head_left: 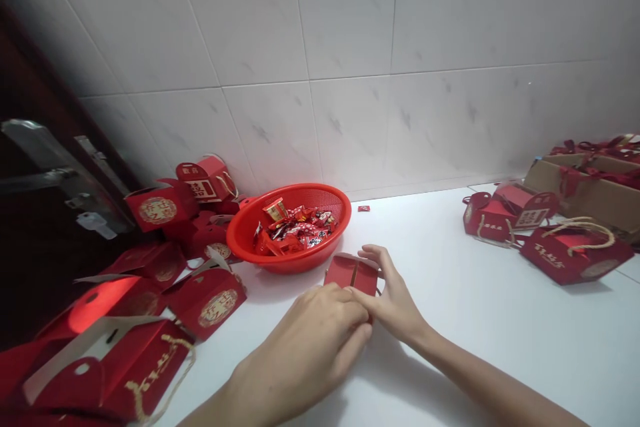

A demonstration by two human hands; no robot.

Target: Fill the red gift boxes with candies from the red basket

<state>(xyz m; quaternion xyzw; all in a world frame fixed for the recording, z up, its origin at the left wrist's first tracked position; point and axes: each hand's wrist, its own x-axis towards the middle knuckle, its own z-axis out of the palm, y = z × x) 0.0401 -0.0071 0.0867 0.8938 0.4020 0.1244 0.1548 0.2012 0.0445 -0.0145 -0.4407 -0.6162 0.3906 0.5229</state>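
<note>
Pinches a red box with the right hand, curls the left hand around its near side.

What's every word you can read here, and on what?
"囍": pale panel, red cardboard box by the wall.
"歡喜", probably: that box's rounded flap.
"百年好合", apparently: rope-handled red cardboard box, front left.
Too small or blurred: glossy red sweet wrappers, round gold emblems, lettering on red cardboard boxes at right.
</note>
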